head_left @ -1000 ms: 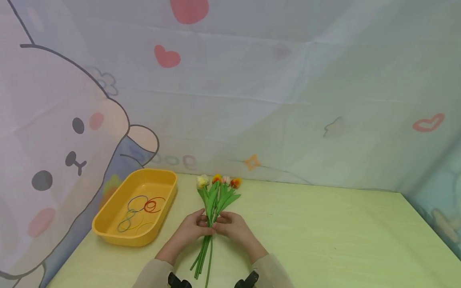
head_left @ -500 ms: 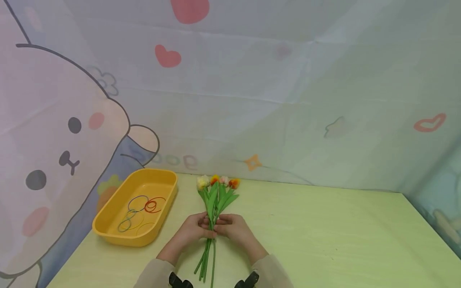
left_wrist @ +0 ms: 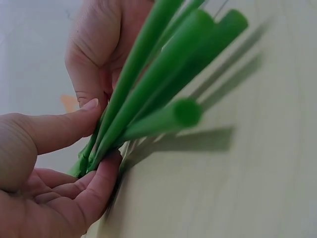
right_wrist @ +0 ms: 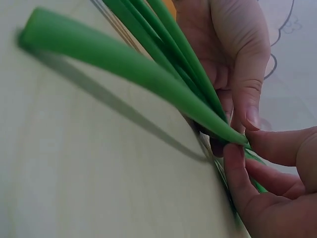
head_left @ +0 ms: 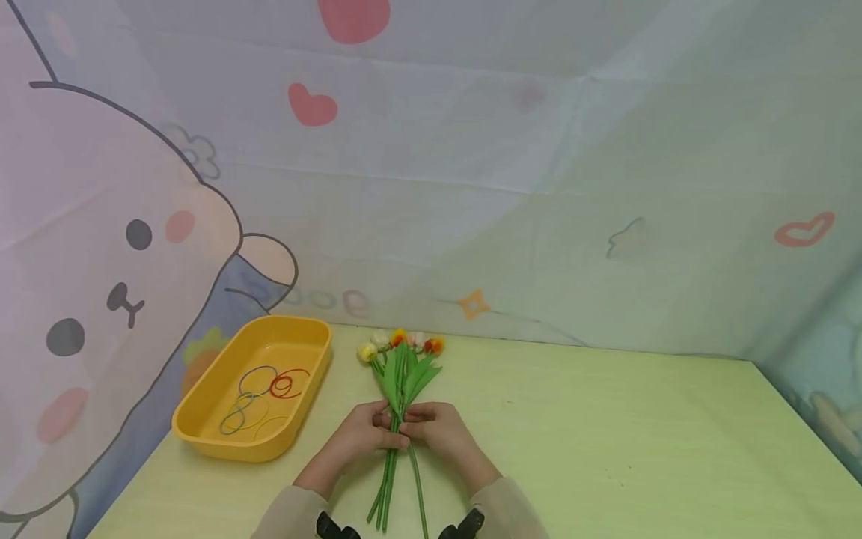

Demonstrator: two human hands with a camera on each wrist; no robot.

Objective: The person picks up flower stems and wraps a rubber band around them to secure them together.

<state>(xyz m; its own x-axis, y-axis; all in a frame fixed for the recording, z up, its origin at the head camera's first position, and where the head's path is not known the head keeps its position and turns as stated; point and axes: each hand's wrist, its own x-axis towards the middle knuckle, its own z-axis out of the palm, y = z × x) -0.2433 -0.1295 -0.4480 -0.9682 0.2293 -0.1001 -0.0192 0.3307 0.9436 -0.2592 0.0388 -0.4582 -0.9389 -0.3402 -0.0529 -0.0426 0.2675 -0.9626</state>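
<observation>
A bunch of artificial tulips [head_left: 399,378] lies over the table, with white, yellow, pink and orange-red heads pointing away from me. My left hand [head_left: 360,434] grips the main group of green stems [left_wrist: 158,69] between thumb and curled fingers. Close against it, my right hand [head_left: 439,428] pinches a single stem [right_wrist: 124,72] just below the leaves. That stem's lower end splays to the right, apart from the others. Both thumbs nearly meet over the bunch. Some fingers behind the stems are partly hidden.
On the left stands a yellow tray [head_left: 195,442] holding several coloured rubber bands [head_left: 281,386]. A printed fabric backdrop [head_left: 431,187] rises behind the pale green table [head_left: 606,434]. Black camera mounts [head_left: 461,524] sit at both wrists.
The loose stem's lower end has swung right, away from the rest. A yellow head now shows at the left of the bunch, and the other heads have shifted slightly left. Both hands stay close together.
</observation>
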